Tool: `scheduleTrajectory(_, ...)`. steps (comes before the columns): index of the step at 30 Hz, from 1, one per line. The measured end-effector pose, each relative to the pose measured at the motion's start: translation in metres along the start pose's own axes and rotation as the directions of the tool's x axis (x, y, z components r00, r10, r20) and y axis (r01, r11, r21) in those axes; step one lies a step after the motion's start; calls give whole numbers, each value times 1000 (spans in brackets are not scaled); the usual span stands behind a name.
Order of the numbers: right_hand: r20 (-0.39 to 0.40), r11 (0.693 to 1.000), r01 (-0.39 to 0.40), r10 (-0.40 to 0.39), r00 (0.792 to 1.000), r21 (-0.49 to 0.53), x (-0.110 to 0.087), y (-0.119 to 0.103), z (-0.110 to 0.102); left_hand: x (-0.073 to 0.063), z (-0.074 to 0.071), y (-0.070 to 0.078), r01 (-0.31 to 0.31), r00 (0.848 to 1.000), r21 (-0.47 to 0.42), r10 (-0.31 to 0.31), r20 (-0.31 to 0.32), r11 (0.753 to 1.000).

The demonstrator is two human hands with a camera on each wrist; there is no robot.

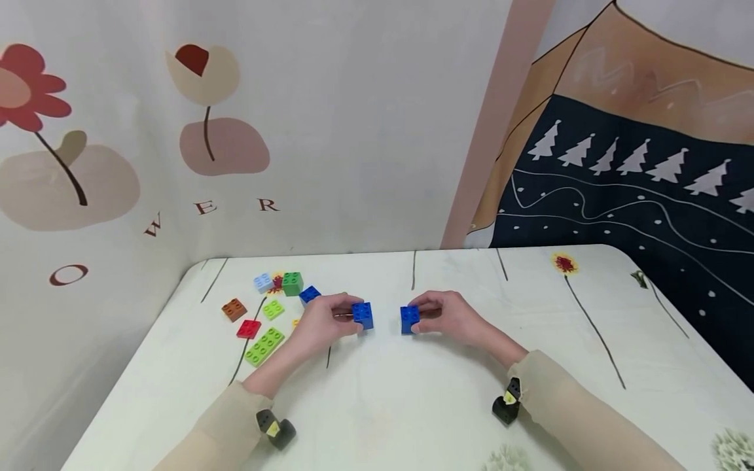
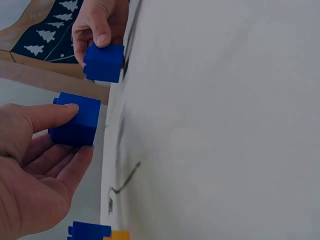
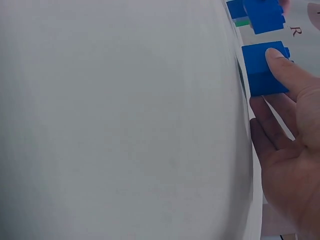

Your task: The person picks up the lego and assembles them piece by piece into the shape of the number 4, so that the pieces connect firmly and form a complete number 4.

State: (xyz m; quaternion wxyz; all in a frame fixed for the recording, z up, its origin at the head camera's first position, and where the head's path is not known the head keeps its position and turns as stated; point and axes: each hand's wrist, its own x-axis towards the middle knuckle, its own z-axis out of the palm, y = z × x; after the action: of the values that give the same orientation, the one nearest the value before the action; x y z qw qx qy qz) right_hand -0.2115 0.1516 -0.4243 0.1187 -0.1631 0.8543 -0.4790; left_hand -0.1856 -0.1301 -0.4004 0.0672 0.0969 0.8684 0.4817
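Two square blue building bricks with studs on top face each other, a small gap between them. My left hand (image 1: 318, 322) pinches the left blue brick (image 1: 362, 315) between thumb and fingers. In the left wrist view its thumb lies along one side of that brick (image 2: 77, 120), fingertips on the opposite side. My right hand (image 1: 450, 319) holds the right blue brick (image 1: 409, 320) the same way. The right wrist view shows the thumb pressed on this brick (image 3: 265, 70), with the other fingers behind. Both bricks are upright, studs up, over the white table.
Left of my left hand lie a third blue brick (image 1: 309, 295), a green brick (image 1: 292, 284), a light blue one (image 1: 263, 282), a brown one (image 1: 234, 309), a red one (image 1: 249, 329) and two lime ones, the longer (image 1: 264, 347) nearer me. A yellow piece (image 2: 119, 235) is partly hidden.
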Motion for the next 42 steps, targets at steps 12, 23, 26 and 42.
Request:
scheduleTrajectory(12,9,999,35,-35,999,-28,1,6,4,7,16,20,-48,998,-64,50,30,997)
scheduleTrajectory(23,17,998,59,-59,998,8,1,9,3,16,32,31,-79,995,-149,88,52,986)
scheduleTrajectory(26,22,998,62,-63,998,14,1,10,3,17,36,31,-84,995,-154,93,48,984)
scheduleTrajectory(42,6,996,84,-84,996,30,0,12,4,23,50,30,-86,992,-220,103,68,972)
